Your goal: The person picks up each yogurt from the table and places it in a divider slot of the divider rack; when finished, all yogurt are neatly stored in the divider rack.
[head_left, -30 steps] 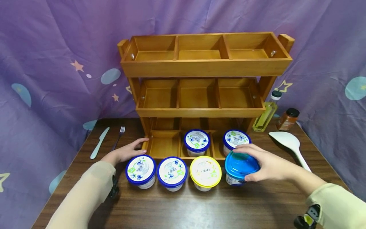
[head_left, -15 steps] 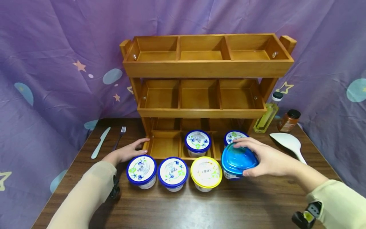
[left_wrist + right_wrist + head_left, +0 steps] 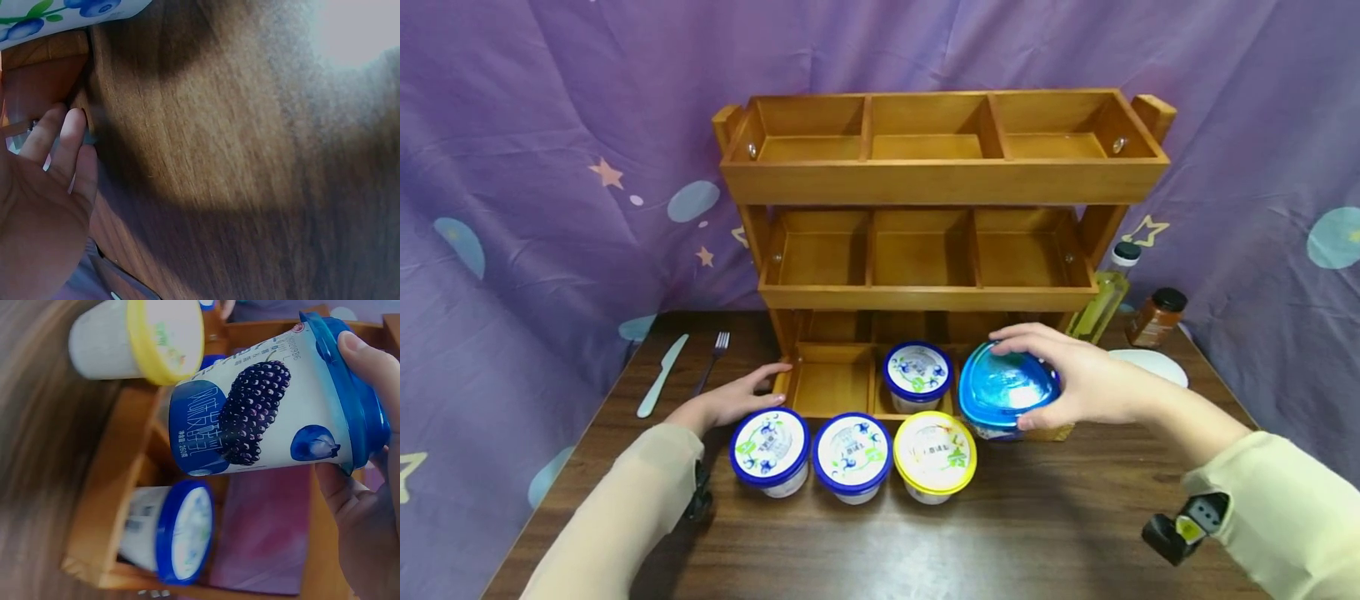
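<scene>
My right hand (image 3: pixel 1075 379) grips a yogurt cup (image 3: pixel 250 406) by its translucent blue domed lid (image 3: pixel 1006 383), thumb and fingers on opposite sides. It is raised over the right compartment of the wooden rack's bottom tier. In the right wrist view, a blue-lidded cup (image 3: pixel 184 531) sits in that compartment; in the head view the held cup covers it. Another blue-lidded cup (image 3: pixel 917 371) stands in the middle compartment. My left hand (image 3: pixel 733 400) rests its fairly straight fingers (image 3: pixel 70 134) against the rack's lower left side.
Before the rack (image 3: pixel 947 182) stand two blue-lidded cups (image 3: pixel 770 446) and a yellow-lidded cup (image 3: pixel 935 454). A knife (image 3: pixel 662 375) and fork (image 3: pixel 711 362) lie left. An oil bottle (image 3: pixel 1101 300), a dark-capped jar (image 3: pixel 1157 318) and a partly hidden white utensil (image 3: pixel 1153 364) are right.
My right hand has carried the blue-domed cup up, leftward and away from me, from the row's right end to over the bottom tier. My left hand has stayed in place.
</scene>
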`<move>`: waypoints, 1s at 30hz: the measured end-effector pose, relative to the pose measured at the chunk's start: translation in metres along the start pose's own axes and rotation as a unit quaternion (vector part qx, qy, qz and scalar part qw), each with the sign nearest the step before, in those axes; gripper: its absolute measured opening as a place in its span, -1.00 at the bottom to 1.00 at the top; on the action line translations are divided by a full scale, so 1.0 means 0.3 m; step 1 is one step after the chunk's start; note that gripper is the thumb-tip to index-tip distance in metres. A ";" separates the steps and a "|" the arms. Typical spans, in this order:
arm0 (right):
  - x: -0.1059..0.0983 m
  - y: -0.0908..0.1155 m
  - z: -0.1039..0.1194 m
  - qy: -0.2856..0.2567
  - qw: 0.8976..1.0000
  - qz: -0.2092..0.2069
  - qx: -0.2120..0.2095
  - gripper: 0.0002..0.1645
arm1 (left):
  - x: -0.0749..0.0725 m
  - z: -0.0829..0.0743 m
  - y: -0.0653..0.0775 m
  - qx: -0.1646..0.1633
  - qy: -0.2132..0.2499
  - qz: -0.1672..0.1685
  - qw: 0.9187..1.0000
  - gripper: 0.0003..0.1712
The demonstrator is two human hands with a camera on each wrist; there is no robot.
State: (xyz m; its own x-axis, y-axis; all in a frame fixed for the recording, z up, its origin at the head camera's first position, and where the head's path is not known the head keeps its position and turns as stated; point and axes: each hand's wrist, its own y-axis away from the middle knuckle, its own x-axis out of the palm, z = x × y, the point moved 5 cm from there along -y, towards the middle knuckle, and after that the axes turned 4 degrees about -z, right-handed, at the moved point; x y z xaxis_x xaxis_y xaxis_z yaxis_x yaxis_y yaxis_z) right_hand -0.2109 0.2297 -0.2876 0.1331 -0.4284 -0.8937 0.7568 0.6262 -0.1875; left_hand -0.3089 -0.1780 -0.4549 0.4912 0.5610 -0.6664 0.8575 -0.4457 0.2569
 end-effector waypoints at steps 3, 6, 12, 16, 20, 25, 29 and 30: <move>-0.029 -0.033 0.021 -0.007 1.000 -0.010 -0.006 -0.14 | 0.000 -0.002 0.001 -0.004 0.003 0.001 1.000 -0.24; -0.040 -0.072 0.049 -0.011 1.000 -0.023 -0.019 -0.12 | -0.001 -0.001 0.003 -0.009 0.006 0.002 1.000 -0.24; -0.004 -0.148 0.102 -0.037 0.998 -0.035 -0.041 -0.11 | 0.001 -0.002 0.003 -0.005 0.008 0.003 1.000 -0.25; 0.039 -0.200 0.124 -0.056 0.995 -0.050 -0.058 -0.10 | 0.002 -0.004 0.003 -0.006 0.010 0.001 1.000 -0.25; 0.088 -0.246 0.138 -0.067 0.993 -0.065 -0.070 -0.08 | 0.000 -0.004 0.003 -0.008 0.015 -0.002 1.000 -0.25; 0.157 -0.288 0.143 -0.082 0.991 -0.077 -0.066 -0.05 | -0.002 -0.007 -0.002 -0.016 0.020 0.001 1.000 -0.25; 0.209 -0.317 0.146 -0.077 0.991 -0.080 -0.068 -0.05 | -0.002 -0.008 0.003 -0.023 0.020 0.008 1.000 -0.26; 0.220 -0.325 0.149 -0.076 0.992 -0.079 -0.069 -0.05 | -0.002 -0.008 0.006 -0.025 0.020 0.009 0.999 -0.26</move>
State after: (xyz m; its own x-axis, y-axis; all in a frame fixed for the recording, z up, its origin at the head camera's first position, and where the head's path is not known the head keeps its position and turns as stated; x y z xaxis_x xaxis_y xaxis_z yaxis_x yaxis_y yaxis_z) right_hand -0.2473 0.1113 -0.3101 0.1231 -0.6154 -0.7786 0.6832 0.6216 -0.3833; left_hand -0.3074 -0.1776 -0.4523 0.5106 0.5811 -0.6338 0.8552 -0.4200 0.3038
